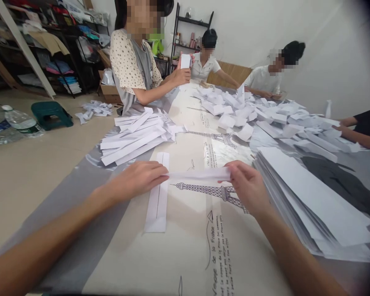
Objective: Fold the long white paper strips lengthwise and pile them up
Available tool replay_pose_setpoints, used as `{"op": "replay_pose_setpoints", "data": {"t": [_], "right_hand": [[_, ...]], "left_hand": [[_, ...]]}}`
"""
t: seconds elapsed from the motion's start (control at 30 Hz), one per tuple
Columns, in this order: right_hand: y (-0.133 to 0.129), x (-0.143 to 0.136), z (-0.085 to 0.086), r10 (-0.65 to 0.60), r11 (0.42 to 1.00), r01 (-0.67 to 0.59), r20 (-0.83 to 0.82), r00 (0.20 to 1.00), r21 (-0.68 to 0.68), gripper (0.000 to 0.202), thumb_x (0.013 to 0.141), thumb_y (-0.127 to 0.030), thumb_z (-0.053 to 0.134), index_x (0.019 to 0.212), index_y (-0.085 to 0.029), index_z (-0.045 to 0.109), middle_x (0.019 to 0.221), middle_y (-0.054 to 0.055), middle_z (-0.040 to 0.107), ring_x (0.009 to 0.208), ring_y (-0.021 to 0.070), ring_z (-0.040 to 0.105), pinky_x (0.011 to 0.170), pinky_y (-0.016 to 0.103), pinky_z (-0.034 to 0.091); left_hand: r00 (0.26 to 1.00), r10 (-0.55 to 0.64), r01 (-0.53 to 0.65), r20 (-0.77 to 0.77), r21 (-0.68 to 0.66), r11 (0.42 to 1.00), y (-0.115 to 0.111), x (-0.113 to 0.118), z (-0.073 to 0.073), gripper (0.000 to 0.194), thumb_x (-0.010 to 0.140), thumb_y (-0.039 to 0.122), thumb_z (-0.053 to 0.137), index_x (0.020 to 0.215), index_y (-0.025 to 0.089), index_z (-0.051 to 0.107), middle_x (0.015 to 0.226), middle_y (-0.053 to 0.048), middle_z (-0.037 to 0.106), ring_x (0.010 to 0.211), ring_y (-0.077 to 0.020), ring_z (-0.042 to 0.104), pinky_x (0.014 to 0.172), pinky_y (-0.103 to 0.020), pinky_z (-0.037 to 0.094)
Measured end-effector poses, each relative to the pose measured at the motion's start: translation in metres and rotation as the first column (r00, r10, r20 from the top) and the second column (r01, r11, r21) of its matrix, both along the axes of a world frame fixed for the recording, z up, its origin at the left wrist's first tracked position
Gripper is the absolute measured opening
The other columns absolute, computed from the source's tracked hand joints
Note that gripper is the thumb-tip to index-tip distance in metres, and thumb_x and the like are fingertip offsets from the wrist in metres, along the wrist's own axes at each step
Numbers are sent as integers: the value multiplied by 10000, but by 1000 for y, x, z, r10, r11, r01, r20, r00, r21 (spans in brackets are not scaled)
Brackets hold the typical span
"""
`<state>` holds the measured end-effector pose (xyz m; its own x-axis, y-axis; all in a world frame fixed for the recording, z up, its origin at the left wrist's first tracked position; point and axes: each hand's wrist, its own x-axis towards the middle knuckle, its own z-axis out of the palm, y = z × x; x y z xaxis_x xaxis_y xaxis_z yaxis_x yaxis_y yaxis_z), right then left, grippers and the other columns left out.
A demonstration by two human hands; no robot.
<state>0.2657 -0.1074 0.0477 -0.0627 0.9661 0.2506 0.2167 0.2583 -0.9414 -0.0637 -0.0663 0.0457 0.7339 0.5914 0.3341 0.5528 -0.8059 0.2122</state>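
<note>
A narrow white paper strip (200,174) stretches crosswise between my two hands, above the printed tablecloth. My left hand (143,176) grips its left end, fingers pressed together. At the other end, my right hand (243,179) pinches the strip between thumb and fingers. Beneath my left hand lies a folded paper piece (157,205) with a dark line along its length; part of it is hidden by the hand and the strip. Just beyond my left hand is a pile of folded strips (138,137). To the right of my right hand rests a stack of flat white sheets (308,197).
A large heap of folded papers (262,111) covers the far right of the table (126,259). Across from me, a person (135,65) holds a white paper piece; other people sit farther back. A green stool (52,115) and water bottles (21,121) stand on the left floor.
</note>
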Motion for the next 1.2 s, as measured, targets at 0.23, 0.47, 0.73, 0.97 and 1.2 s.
{"op": "replay_pose_setpoints", "data": {"t": [0.23,0.47,0.73,0.97,1.2], "right_hand": [[-16,-38,-9,282,950,-293,-109,953,-103,334,973,-470,630,1238,-268,617,1161,93,736,1055,248,718,880,448,608],[-42,-78,-24,298,898,-303,-65,952,-319,463,943,-422,655,1353,-264,512,791,-9,669,710,192,673,626,345,574],[-49,-68,-21,311,951,-267,487,817,-158,351,963,-254,570,1304,-264,651,651,-56,542,569,125,510,601,287,470],[-60,-54,-8,443,807,-578,775,451,-125,519,919,-478,705,1351,-215,587,959,39,645,779,185,596,671,308,501],[-63,-65,-21,-37,747,-586,900,434,313,285,1000,-60,416,1083,-157,671,833,61,583,721,193,533,618,329,456]], "left_hand": [[760,376,58,530,-631,774,-27,28,19,298,931,446,654,808,175,659,774,-20,691,677,-170,657,569,-282,517],[651,505,35,567,-687,726,-40,50,-6,330,887,367,698,1164,222,591,1045,-49,756,877,-222,734,748,-370,610],[853,468,-422,233,-222,879,-27,39,-37,1074,872,572,706,1628,248,16,1587,-218,354,1431,-409,407,1079,-574,424],[986,145,-154,-87,-107,982,-22,36,-48,494,1086,473,359,1511,228,418,1618,-101,398,1513,-271,331,1227,-469,269],[986,136,-143,-95,-66,988,-19,38,-42,466,1083,439,382,1474,199,465,1599,-127,416,1467,-277,393,1183,-472,326]]}}
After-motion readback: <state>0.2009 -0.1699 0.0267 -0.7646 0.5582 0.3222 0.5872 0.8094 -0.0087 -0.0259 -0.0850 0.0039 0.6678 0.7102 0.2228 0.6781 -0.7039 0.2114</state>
